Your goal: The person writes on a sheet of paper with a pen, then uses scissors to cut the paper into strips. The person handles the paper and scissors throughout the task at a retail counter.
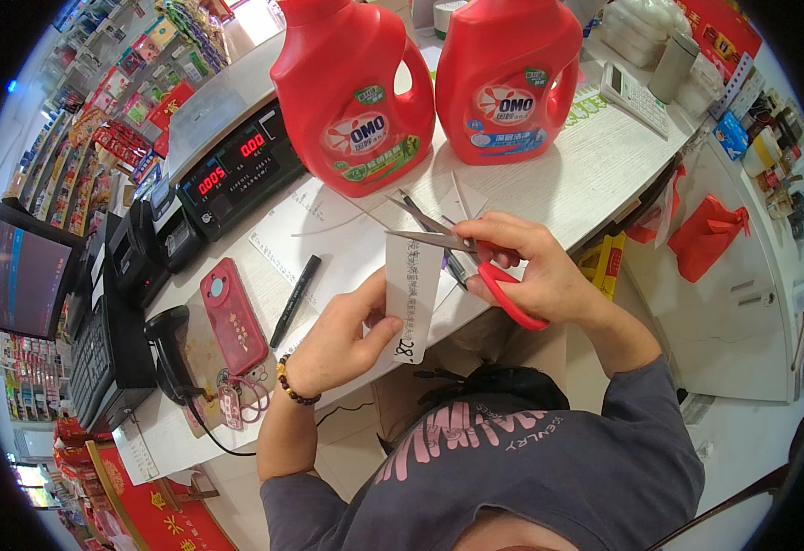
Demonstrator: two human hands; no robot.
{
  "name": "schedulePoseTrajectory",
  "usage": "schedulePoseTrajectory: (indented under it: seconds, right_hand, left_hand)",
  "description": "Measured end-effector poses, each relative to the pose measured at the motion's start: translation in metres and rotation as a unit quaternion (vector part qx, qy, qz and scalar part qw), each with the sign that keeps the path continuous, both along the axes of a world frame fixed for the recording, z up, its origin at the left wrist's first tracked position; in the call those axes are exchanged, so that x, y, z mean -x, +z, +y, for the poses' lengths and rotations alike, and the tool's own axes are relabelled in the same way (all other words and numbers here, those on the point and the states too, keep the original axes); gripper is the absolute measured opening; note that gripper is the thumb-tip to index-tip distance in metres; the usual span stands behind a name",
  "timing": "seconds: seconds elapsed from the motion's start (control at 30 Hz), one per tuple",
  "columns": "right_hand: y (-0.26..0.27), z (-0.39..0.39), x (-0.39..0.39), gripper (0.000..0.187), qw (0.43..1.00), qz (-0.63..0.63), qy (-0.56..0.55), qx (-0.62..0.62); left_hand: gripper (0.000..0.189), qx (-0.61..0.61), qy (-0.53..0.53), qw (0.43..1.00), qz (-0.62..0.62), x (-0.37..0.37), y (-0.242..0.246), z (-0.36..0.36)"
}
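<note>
My left hand (347, 334) pinches a narrow strip of white paper (412, 296) between thumb and fingers; the strip bears handwriting. In my right hand (536, 265) is a pair of scissors with red handles (512, 303). The parted blades point left, and the lower one lies at the strip's top edge; whether it touches the paper I cannot tell. Under the blades, paper scraps (464, 200) and another slim dark tool, partly hidden, lie on the white counter (539, 193). A black marker pen (295, 301) rests on written sheets (312, 213) left of my hands.
Two red OMO detergent bottles (364, 131) stand behind my hands. A digital scale (236, 169), a red phone (233, 317), a corded barcode scanner (171, 358), a keyboard (92, 365) and a monitor (30, 268) occupy the left side. A calculator (632, 100) and grey flask (674, 67) sit back right.
</note>
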State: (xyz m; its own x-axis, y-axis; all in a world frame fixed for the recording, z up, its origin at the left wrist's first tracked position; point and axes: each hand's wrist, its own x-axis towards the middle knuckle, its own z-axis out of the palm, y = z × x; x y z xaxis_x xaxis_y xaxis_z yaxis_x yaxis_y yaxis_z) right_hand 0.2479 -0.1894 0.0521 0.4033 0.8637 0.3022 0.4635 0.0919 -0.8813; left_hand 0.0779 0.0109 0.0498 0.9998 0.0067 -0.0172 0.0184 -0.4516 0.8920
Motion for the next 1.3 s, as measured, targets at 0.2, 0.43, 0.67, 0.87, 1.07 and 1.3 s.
schedulePoseTrajectory:
  seconds: [0.2, 0.43, 0.67, 0.87, 1.07, 1.3]
  right_hand:
    - [-0.002, -0.003, 0.000, 0.045, 1.000, 0.009, -0.017, 0.000]
    - [-0.001, -0.007, 0.000, 0.046, 0.997, 0.058, -0.049, 0.024]
    - [0.001, -0.008, 0.001, 0.047, 0.994, 0.094, -0.056, 0.023]
    - [0.002, -0.007, -0.007, 0.051, 0.991, 0.105, -0.078, 0.026]
    - [-0.003, -0.004, -0.013, 0.049, 0.997, 0.072, -0.029, -0.007]
    - [0.000, -0.004, -0.012, 0.052, 0.998, 0.050, 0.001, 0.039]
  left_hand:
    - [0.065, -0.004, 0.024, 1.000, -0.005, 0.002, 0.001, 0.001]
    - [0.067, 0.030, 0.085, 0.993, -0.073, 0.000, 0.006, 0.000]
    - [0.059, 0.062, 0.120, 0.986, -0.100, -0.001, -0.002, 0.000]
    - [0.045, 0.053, 0.151, 0.981, -0.105, -0.002, -0.003, 0.001]
    - [0.046, 0.000, 0.137, 0.984, -0.116, -0.004, 0.000, 0.001]
    - [0.050, -0.043, 0.121, 0.984, -0.125, -0.005, -0.003, 0.003]
